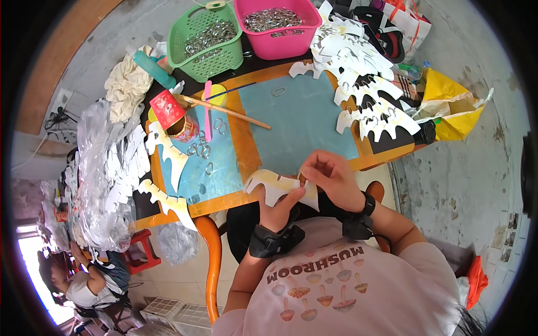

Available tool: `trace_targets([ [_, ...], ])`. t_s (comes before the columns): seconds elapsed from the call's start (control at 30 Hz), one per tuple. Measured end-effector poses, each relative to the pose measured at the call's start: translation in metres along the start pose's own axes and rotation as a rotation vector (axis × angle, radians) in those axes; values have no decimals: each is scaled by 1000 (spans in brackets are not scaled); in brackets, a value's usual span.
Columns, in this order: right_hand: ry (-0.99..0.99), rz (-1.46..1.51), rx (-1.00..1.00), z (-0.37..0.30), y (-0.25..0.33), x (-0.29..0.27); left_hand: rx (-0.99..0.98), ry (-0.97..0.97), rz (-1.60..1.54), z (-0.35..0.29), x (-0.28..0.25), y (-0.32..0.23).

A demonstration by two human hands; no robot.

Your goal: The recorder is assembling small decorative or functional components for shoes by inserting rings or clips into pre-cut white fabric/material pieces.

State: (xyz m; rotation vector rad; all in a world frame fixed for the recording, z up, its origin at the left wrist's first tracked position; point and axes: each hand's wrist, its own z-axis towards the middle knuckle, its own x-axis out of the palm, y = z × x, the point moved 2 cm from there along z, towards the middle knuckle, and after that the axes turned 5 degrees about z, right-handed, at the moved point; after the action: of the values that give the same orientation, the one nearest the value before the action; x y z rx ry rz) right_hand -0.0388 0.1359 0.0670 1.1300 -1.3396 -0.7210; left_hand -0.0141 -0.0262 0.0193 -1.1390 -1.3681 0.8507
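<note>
My left hand [277, 211] holds a white scalloped cut-out piece [273, 183] with yellowish patches, thumb on top, at the table's near edge. Against the same piece's upper edge, the fingers of my right hand [332, 178] are closed in a pinch; what sits between them is too small to make out. Similar cut-out pieces [170, 204] lie along the left side of the table. At the right, a pile of these pieces [378, 122] carries metal rings along its edges. Loose oval metal rings [205, 151] lie on the blue mat [300, 120].
A green basket [206, 66] and a pink basket [280, 46], full of metal rings, stand at the back. A wooden stick [238, 115], a pink spatula [208, 115] and a red paper cup [167, 110] are left of centre. A yellow bag [443, 103] stands right. Another person [92, 283] sits lower left.
</note>
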Motion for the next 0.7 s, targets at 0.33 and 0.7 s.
trace_targets([
  [0.33, -116, -173, -160, 1, -9, -3, 13, 33, -209, 6, 12, -3],
  [0.7, 30, -93, 85, 8, -8, -14, -33, -110, -131, 0, 19, 5],
])
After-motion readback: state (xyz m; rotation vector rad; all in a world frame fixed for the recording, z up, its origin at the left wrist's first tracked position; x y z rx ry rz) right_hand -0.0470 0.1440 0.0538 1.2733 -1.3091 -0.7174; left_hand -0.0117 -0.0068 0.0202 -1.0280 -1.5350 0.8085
